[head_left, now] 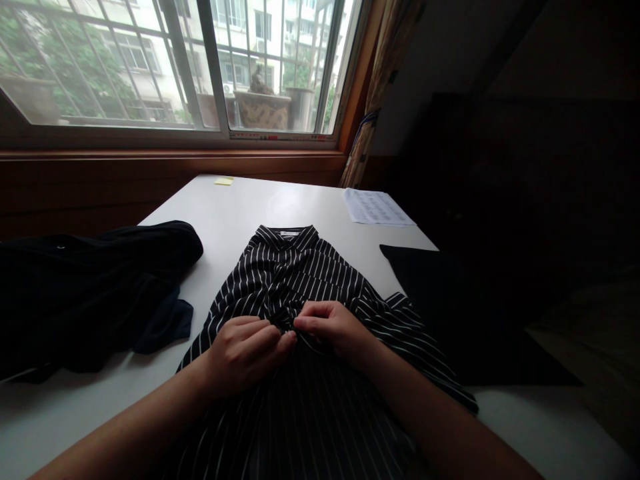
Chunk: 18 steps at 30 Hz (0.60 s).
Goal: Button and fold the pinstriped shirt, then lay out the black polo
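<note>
A black shirt with thin white stripes [300, 273] lies front up on a white table [240, 207], collar toward the window. My left hand [247, 353] and my right hand [330, 327] meet at the middle of the shirt's front. Both are closed, each pinching the striped cloth between thumb and fingers, fingertips almost touching. The cloth bunches into folds where they grip.
A heap of dark clothing [85, 293] lies on the table's left side. A flat dark cloth [450, 313] lies at the right. A printed sheet of paper [375, 207] and a small yellow note [223, 181] rest near the far edge, below the window.
</note>
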Motion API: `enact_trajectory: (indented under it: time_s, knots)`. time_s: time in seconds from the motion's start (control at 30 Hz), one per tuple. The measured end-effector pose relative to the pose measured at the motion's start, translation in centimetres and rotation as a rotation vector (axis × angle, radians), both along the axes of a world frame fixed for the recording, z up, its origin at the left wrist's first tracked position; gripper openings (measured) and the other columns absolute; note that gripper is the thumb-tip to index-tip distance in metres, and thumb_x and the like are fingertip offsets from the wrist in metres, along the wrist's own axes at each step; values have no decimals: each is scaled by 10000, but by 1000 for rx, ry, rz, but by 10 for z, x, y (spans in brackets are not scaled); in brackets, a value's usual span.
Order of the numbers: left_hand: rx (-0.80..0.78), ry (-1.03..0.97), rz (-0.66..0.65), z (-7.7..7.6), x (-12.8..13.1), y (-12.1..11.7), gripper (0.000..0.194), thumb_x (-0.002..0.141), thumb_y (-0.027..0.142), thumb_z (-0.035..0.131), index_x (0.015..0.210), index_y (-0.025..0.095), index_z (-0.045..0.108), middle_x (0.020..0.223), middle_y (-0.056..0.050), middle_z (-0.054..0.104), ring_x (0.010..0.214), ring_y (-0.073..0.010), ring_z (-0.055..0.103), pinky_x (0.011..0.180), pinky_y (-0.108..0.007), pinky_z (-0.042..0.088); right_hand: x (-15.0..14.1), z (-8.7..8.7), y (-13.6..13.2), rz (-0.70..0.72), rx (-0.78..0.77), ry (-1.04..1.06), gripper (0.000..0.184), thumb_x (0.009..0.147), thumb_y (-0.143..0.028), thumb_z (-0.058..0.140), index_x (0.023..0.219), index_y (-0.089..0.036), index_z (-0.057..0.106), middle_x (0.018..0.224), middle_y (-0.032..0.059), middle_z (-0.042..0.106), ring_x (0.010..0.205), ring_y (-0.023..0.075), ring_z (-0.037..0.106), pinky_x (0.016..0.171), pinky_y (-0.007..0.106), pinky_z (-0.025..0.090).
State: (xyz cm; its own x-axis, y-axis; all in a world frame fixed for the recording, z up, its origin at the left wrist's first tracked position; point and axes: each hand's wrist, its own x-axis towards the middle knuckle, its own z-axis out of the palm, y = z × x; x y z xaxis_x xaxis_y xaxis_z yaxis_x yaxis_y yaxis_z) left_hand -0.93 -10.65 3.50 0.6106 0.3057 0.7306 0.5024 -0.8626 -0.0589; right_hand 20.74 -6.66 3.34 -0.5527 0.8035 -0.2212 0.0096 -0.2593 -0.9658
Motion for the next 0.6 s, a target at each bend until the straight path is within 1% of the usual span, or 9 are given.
enact_trajectory:
  time_s: [0.2, 0.37, 0.47, 0.6]
  knots:
    - [6, -3, 1, 4, -1, 0, 99, 924, 102, 594, 1000, 165, 595, 617, 61, 548, 510, -93, 485, 463, -264, 343, 0, 0, 0, 3, -12, -3, 267, 736, -423, 804, 737, -173, 708, 579, -43, 549, 524, 86, 447, 519, 238, 313]
    - [-31, 4, 7, 1, 1, 2, 61, 931, 103, 596, 947, 162, 600, 622, 56, 544, 501, -95, 455, 462, -290, 322, 0, -3, 1, -8, -22, -5, 263, 734, -416, 808, 731, -173, 709, 563, -48, 541, 513, 81, 442, 508, 234, 306]
    - [-38, 20, 22, 0, 2, 2, 69, 956, 118, 568, 915, 164, 599, 612, 57, 526, 496, -95, 425, 467, -296, 307, 0, -4, 2, -15, -32, 5, 267, 736, -415, 806, 724, -169, 705, 558, -49, 545, 503, 77, 446, 503, 229, 311]
    - [-23, 40, 32, -2, 2, 4, 79, 968, 123, 545, 929, 169, 596, 617, 60, 519, 506, -93, 421, 475, -286, 310, 0, -5, 3, -2, -36, 25, 285, 755, -424, 790, 713, -161, 690, 553, -44, 555, 491, 73, 459, 486, 216, 320]
